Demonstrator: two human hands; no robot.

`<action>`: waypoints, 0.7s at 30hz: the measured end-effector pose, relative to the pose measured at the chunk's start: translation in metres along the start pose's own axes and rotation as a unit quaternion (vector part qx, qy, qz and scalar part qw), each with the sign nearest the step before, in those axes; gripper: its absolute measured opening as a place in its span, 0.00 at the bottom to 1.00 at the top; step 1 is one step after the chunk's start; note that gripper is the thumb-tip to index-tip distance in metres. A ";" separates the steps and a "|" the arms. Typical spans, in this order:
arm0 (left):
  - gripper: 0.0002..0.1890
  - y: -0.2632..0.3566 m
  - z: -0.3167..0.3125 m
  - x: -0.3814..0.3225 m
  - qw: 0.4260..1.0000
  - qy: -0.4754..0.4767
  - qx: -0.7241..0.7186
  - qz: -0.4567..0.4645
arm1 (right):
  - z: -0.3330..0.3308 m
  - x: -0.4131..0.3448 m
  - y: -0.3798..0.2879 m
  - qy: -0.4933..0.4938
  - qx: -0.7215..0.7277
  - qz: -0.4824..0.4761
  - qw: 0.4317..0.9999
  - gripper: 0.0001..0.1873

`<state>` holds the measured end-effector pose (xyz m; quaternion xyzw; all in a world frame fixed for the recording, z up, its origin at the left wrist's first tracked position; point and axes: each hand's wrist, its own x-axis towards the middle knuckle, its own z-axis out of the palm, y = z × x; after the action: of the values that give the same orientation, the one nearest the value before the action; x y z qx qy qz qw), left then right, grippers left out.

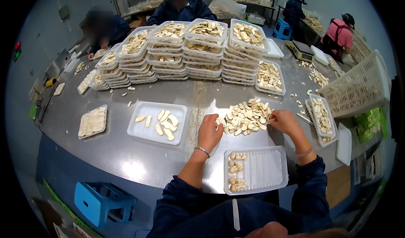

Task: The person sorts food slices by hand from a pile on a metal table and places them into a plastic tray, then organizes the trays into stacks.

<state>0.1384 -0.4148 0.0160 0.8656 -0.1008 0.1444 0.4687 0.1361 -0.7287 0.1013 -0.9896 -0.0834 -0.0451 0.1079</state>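
A loose pile of pale mushroom slices (246, 116) lies on the steel table between my hands. My left hand (210, 131), with a bracelet at the wrist, holds some slices (220, 121) at the pile's left side. At the right edge of the pile, my right hand (282, 121) has its fingers pinched near a slice; whether it grips one is hidden. Close to my body stands a clear plastic tray (265, 187) with several small whole mushrooms (236, 171) along its left side. A white tray (134, 135) left of my hands bears several separate slices (169, 125).
Stacked trays of slices (202, 53) line the table's far side. A filled tray (92, 122) sits at left. To the right are a white slatted basket (357, 86), tweezers (304, 119) and a slice tray (322, 116). Other people work beyond; a blue stool (95, 203) stands lower left.
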 end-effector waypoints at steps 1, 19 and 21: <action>0.19 0.000 0.000 0.000 1.000 0.001 -0.001 0.003 | 0.000 -0.002 0.001 0.000 -0.007 0.004 1.000 0.07; 0.16 0.004 0.001 -0.001 1.000 0.004 0.009 0.019 | 0.027 -0.003 -0.008 -0.024 0.050 0.057 0.997 0.14; 0.16 0.002 0.002 0.000 1.000 0.015 0.010 0.022 | 0.019 -0.010 -0.009 -0.042 0.075 0.064 0.994 0.14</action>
<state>0.1377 -0.4176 0.0169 0.8655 -0.1114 0.1690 0.4582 0.1263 -0.7174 0.0833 -0.9830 -0.0277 0.0094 0.1811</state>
